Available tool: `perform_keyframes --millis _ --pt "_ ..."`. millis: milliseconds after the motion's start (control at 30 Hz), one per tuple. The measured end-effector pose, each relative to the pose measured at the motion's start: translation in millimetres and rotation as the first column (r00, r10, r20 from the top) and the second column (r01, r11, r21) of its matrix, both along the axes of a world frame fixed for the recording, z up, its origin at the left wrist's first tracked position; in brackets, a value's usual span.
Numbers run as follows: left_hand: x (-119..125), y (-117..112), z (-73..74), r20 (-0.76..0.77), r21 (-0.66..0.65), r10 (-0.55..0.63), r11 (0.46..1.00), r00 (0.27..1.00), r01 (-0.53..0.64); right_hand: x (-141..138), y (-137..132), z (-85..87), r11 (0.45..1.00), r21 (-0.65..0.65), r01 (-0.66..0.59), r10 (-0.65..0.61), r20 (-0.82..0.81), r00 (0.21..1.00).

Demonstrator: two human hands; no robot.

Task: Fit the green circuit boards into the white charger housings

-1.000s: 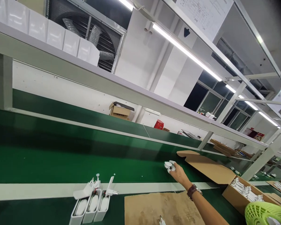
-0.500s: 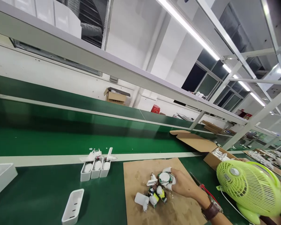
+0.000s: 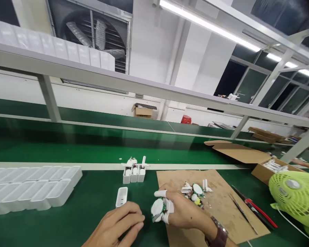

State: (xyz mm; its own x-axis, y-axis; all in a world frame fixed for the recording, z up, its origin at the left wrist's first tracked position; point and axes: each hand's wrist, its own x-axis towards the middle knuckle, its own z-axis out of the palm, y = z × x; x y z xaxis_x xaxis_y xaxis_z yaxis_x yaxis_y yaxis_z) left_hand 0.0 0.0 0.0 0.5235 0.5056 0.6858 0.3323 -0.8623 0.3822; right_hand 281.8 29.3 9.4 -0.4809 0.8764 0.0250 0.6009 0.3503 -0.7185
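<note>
My right hand (image 3: 180, 207), with white covers on its fingertips, grips a green circuit board with a round white disc (image 3: 157, 207). A white piece sits behind the disc between the fingers. The hand is over the left edge of the brown cardboard sheet (image 3: 195, 235). My left hand (image 3: 118, 223) has bent fingers slightly apart, with nothing visible in them. Just beyond it lies an open white plastic case (image 3: 122, 195), its lower end covered by the fingers. More circuit board assemblies and white plugs (image 3: 197, 189) lie on the cardboard.
Three filled white cases (image 3: 134, 174) stand together at the bench's back edge. Rows of white cases (image 3: 38, 192) are at left. Tweezers (image 3: 243, 212) and a red-handled tool (image 3: 262, 212) lie at right, near a green fan (image 3: 293, 195) and a carton (image 3: 262, 173).
My right hand has moved left off the assembly pile, carrying the circuit board with the disc. My left hand has come into view by the white case. The camera view has turned left.
</note>
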Motion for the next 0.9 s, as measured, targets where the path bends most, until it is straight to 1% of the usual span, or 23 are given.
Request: perform_keyframes --millis 67,100,167,233,300,333,400,467,500,567,633,700,800,900 --pt "-7.9 0.4 11.3 -0.008 0.041 0.038 0.998 0.999 -0.037 -23.9 3.8 -3.9 0.994 -0.101 -0.029 0.039 0.1 0.994" --pt "-12.9 1.3 15.3 -0.001 0.047 0.059 0.997 0.998 -0.059 -32.0 7.4 -4.9 0.991 -0.129 -0.034 0.052 0.14 0.989" --pt "-24.4 5.1 19.1 0.026 0.017 0.132 0.991 0.991 -0.132 -42.1 15.6 -5.3 0.992 -0.126 -0.017 0.04 0.179 0.983" --pt "-36.7 10.8 17.8 0.064 -0.07 0.224 0.973 0.972 -0.22 -46.5 22.1 -3.6 0.997 -0.068 0.025 -0.012 0.19 0.982" --pt "-48.4 17.6 13.3 0.081 -0.195 0.326 0.932 0.942 -0.306 -48.0 24.8 -0.3 0.999 -0.004 0.034 -0.033 0.162 0.986" --pt "-53.6 21.0 10.7 0.07 -0.256 0.366 0.906 0.928 -0.338 -48.4 24.7 1.3 1.0 0.015 0.018 -0.02 0.144 0.989" --pt "-62.2 27.8 5.4 0.007 -0.364 0.418 0.847 0.909 -0.387 -50.0 22.7 2.9 0.999 0.012 -0.046 0.045 0.097 0.994" --pt "-67.8 34.5 0.1 -0.075 -0.469 0.407 0.791 0.91 -0.393 -53.7 20.4 0.5 0.991 -0.007 -0.134 0.134 0.054 0.99" --pt "-69.5 37.8 -2.8 -0.104 -0.527 0.372 0.766 0.923 -0.368 -56.3 19.8 -2.4 0.983 -0.015 -0.185 0.185 0.054 0.981" --pt "-70.6 44.3 -9.8 -0.119 -0.632 0.265 0.723 0.957 -0.279 -62.5 19.7 -10.3 0.961 -0.025 -0.275 0.276 0.079 0.958" --pt "-69.4 49.6 -18.7 -0.104 -0.694 0.176 0.692 0.979 -0.198 -67.5 19.9 -18.6 0.948 -0.029 -0.318 0.319 0.109 0.941" --pt "-67.1 51.9 -28.6 -0.095 -0.71 0.152 0.682 0.984 -0.174 -68.9 19.0 -24.6 0.96 -0.013 -0.28 0.279 0.13 0.951" --pt "-63.8 49.0 -40.9 -0.082 -0.704 0.183 0.685 0.98 -0.187 -62.2 16.5 -27.5 0.984 -0.012 -0.175 0.175 0.154 0.972" --pt "-63.3 42.2 -46.5 -0.109 -0.674 0.2 0.705 0.974 -0.22 -50.4 16.2 -26.4 0.986 -0.104 -0.131 0.14 0.084 0.987"
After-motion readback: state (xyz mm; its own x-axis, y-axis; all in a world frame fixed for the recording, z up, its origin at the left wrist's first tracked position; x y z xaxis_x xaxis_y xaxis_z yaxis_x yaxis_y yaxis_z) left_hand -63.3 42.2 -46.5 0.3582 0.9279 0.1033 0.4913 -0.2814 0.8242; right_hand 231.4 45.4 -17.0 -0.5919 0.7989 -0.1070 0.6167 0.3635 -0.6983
